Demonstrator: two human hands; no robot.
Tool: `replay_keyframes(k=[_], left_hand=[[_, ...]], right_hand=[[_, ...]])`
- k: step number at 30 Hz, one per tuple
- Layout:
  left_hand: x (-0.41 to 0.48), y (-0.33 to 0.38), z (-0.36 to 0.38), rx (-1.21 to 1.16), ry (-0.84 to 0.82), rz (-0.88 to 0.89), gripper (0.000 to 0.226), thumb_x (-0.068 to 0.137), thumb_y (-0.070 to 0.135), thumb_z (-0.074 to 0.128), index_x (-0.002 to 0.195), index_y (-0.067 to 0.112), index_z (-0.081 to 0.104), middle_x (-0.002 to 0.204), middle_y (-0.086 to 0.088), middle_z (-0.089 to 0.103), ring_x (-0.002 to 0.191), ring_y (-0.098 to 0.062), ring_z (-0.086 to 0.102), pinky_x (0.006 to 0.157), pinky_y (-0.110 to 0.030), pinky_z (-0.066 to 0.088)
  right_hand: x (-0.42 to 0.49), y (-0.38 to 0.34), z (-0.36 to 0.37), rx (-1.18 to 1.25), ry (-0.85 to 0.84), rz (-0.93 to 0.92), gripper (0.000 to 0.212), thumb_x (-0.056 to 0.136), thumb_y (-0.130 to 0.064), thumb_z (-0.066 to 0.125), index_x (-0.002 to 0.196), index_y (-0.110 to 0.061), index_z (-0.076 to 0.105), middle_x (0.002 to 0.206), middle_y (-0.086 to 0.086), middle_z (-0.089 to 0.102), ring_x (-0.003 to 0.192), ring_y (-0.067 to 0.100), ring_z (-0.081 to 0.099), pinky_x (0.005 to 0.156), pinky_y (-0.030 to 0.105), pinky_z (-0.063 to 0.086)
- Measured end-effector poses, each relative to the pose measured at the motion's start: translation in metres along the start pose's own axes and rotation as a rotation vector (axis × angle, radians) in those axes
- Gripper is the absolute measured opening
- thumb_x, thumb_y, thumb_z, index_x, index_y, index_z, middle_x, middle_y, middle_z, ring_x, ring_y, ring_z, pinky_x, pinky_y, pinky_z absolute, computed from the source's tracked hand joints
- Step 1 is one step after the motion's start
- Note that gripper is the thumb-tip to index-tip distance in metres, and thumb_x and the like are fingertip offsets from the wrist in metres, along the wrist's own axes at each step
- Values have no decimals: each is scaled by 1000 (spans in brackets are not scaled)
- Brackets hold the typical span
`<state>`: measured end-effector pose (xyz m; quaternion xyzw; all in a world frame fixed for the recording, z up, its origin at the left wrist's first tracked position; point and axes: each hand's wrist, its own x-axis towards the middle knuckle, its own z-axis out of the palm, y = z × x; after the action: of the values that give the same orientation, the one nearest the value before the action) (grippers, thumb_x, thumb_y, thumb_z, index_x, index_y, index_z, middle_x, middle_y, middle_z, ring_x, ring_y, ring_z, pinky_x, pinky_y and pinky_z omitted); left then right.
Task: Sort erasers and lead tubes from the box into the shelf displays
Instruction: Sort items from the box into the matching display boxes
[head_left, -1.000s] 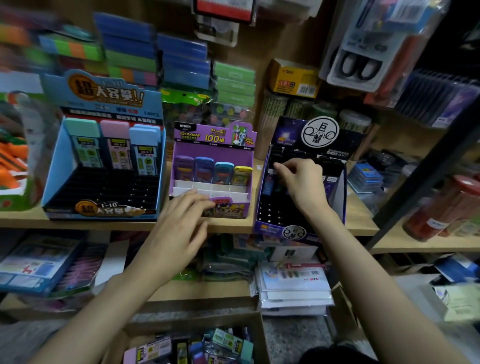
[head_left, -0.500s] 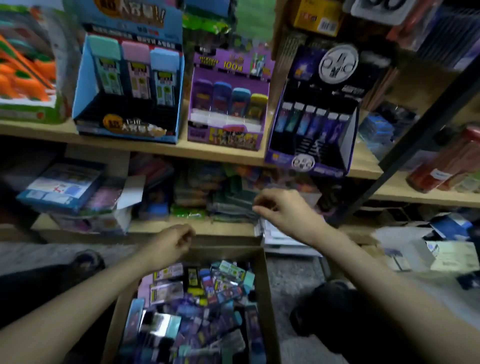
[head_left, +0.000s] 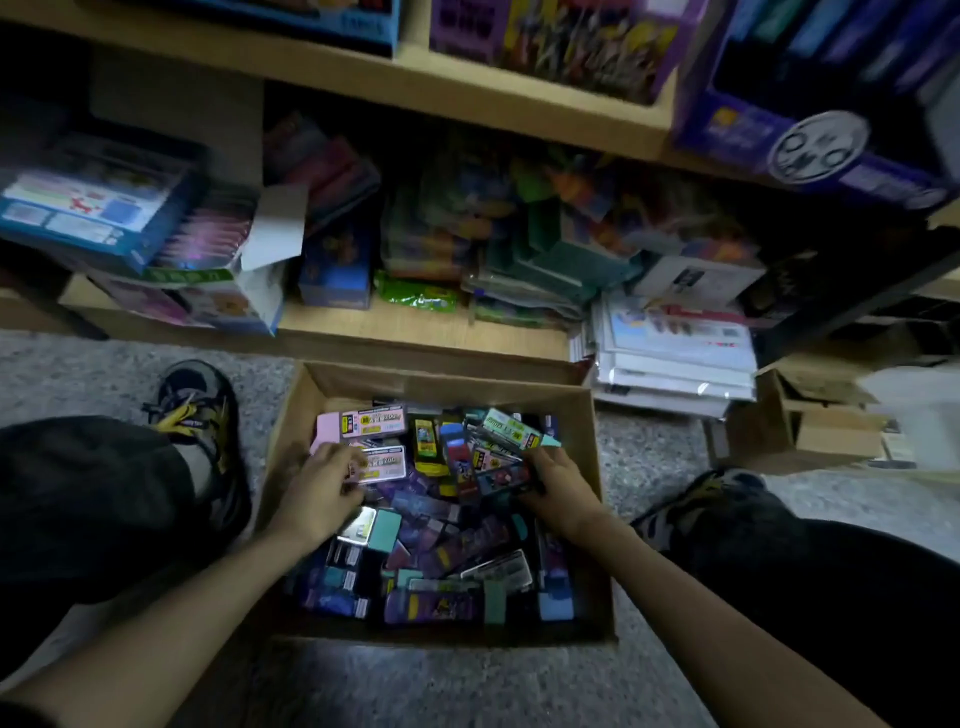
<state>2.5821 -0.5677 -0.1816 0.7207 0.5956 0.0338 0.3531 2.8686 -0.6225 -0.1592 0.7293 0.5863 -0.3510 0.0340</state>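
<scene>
The number 200 can be read on the label of the upper pink eraser (head_left: 363, 422) in the cardboard box (head_left: 353, 382), and again on the lower pink eraser (head_left: 384, 464). The characters beside it are too small to read. The round white sign (head_left: 818, 147) on the purple display box (head_left: 878, 176) is blurred, and the print on the dark packet (head_left: 501, 475) is unreadable too.

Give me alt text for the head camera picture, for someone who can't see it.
The left hand and right hand reach into an open brown cardboard box of colourful wrapped erasers and lead tubes on a speckled grey floor. Wooden shelves crowded with stationery packs stand behind.
</scene>
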Motion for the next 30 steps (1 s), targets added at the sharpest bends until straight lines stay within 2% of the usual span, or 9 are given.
replay_keyframes(k=[6, 10, 13, 17, 20, 23, 26, 28, 30], left_hand=[[34, -16, 6, 176, -72, 46, 52, 83, 32, 69, 125, 8, 52, 124, -13, 54, 115, -28, 50, 92, -36, 40], [38, -22, 12, 266, -73, 55, 55, 81, 34, 70, 127, 12, 50, 123, -9, 53, 114, -26, 51, 89, -35, 41], [40, -21, 14, 305, -83, 56, 53, 79, 37, 71, 124, 15, 51, 122, -7, 54, 115, -26, 50, 88, -35, 39], [45, -15, 12, 435, -219, 64, 50, 84, 42, 64, 127, 22, 46, 132, 0, 51, 123, -22, 42, 92, -33, 32], [48, -11, 9, 373, -220, 119, 41, 89, 36, 60, 125, 17, 52, 129, -3, 54, 119, -23, 47, 93, -31, 33], [44, -7, 3, 154, -114, 143, 31, 90, 24, 60, 116, 7, 58, 114, -9, 57, 104, -27, 55, 85, -32, 41], [37, -2, 0, -16, -83, 146, 31, 88, 17, 63, 114, 1, 59, 108, -11, 57, 95, -24, 54, 75, -28, 39], [31, -5, 2, -52, -177, 140, 30, 86, 16, 66, 112, 0, 60, 106, -14, 57, 93, -21, 52, 71, -25, 36], [25, -15, 8, 57, -333, 161, 30, 85, 18, 67, 107, -2, 61, 110, -13, 53, 103, -24, 51, 81, -24, 37]], right_hand=[[37, 16, 19, -79, 8, -64, 66, 86, -21, 64, 143, -13, 32, 144, 10, 33, 130, 31, 35, 108, 37, 34], [44, 23, 28, -226, 79, -173, 55, 89, -27, 59, 139, -18, 40, 140, 9, 36, 122, 30, 39, 101, 37, 38], [38, 23, 41, -289, 47, -240, 54, 90, -30, 56, 141, -22, 38, 140, 10, 35, 123, 30, 37, 102, 39, 37], [32, 17, 58, -223, 30, -91, 65, 89, -35, 57, 145, -22, 26, 141, 12, 32, 126, 33, 37, 103, 40, 36], [33, 13, 60, -51, -27, -23, 73, 84, -34, 65, 142, -15, 26, 141, 13, 39, 128, 33, 37, 102, 42, 37], [28, 10, 64, 76, 4, -9, 61, 81, -32, 69, 129, -10, 37, 135, 14, 44, 125, 32, 39, 97, 40, 41], [19, 8, 73, 117, -11, 11, 64, 81, -27, 69, 134, -10, 38, 135, 16, 40, 126, 33, 37, 97, 37, 38], [10, 7, 81, 116, -32, -4, 61, 79, -28, 70, 130, -9, 42, 132, 15, 44, 124, 33, 38, 95, 35, 36], [2, 8, 88, -2, -58, -71, 58, 79, -34, 69, 126, -11, 45, 131, 11, 47, 123, 31, 37, 94, 35, 35]])
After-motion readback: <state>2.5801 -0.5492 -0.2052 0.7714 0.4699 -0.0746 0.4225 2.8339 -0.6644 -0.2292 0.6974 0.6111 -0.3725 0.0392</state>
